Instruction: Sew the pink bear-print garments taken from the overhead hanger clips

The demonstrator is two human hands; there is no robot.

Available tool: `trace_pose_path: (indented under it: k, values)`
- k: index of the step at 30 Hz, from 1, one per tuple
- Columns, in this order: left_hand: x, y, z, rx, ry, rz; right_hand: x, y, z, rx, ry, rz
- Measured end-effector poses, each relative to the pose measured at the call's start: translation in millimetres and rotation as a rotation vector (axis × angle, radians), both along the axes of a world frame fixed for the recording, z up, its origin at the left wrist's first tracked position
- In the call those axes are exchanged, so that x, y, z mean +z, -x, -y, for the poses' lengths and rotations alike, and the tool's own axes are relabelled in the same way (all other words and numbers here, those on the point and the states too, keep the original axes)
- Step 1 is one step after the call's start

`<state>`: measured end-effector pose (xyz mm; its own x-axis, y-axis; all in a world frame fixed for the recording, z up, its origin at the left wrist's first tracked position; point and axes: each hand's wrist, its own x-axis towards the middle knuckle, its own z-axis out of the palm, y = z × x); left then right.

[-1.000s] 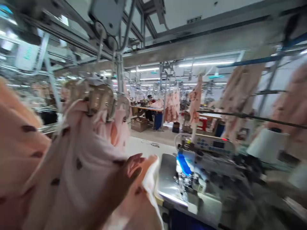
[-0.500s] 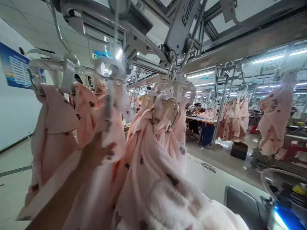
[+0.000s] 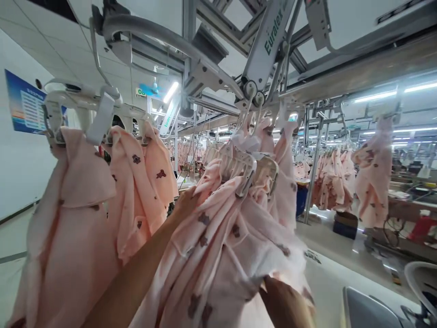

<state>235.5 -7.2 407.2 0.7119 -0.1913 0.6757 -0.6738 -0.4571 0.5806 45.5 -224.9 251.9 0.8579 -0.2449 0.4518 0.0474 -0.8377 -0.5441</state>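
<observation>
Pink fleece garment pieces (image 3: 218,237) with brown bear prints hang bunched from white clamp hangers (image 3: 246,175) in front of me. My left hand (image 3: 186,200) reaches up to their left edge, just below the clamps, and is closed on the cloth; its fingertips are partly hidden by the folds. Low on the right, my right hand (image 3: 287,300) is closed on the lower part of the same pieces, slightly blurred, with its fingers tucked into the fabric.
More pink pieces (image 3: 78,218) hang from a clamp hanger (image 3: 71,102) at the left. Overhead runs a metal rail frame with a Euratex arm (image 3: 269,45). A white table (image 3: 327,278) lies below, with a grey panel (image 3: 368,310) at its right. Other hanging garments (image 3: 373,173) are farther off.
My left hand has moved right, from the left hanging pieces to the central bunch. The hanger it was beside has shifted right to join that bunch. My right hand has come into view.
</observation>
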Motion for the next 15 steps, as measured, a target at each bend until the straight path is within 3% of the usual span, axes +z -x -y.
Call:
trace_pose_path:
  k: [2,3,5,7,8,9,10,12,15]
  values:
    - [7.9,11.1,-10.2,-0.021,0.021,-0.019,27.8,26.0,-16.4,-0.035,0.030,0.073]
    - [12.1,18.8,-15.3,-0.051,0.028,-0.037,44.6,36.7,-31.3,0.034,-0.063,0.159]
    - [20.7,37.6,-25.3,-0.129,0.029,-0.088,80.4,46.2,-69.2,0.404,-0.363,0.259]
    - [30.0,59.3,-35.8,-0.235,0.049,-0.181,112.3,35.4,-106.4,0.853,-0.690,0.232]
    - [35.0,70.2,-41.7,-0.292,0.076,-0.247,124.2,23.0,-121.2,0.973,-0.805,0.200]
    - [40.2,80.4,-48.0,-0.342,0.105,-0.318,132.4,7.4,-132.6,0.925,-0.880,0.241]
    - [45.2,89.6,-54.7,-0.372,0.129,-0.383,136.7,-10.1,-140.3,0.735,-0.916,0.339]
    - [53.1,103.4,-68.5,-0.360,0.116,-0.452,134.0,-44.6,-146.6,0.340,-0.810,0.410]
    - [52.9,110.4,-87.8,-0.228,-0.122,-0.401,112.4,-79.8,-142.1,0.228,-0.740,0.368]
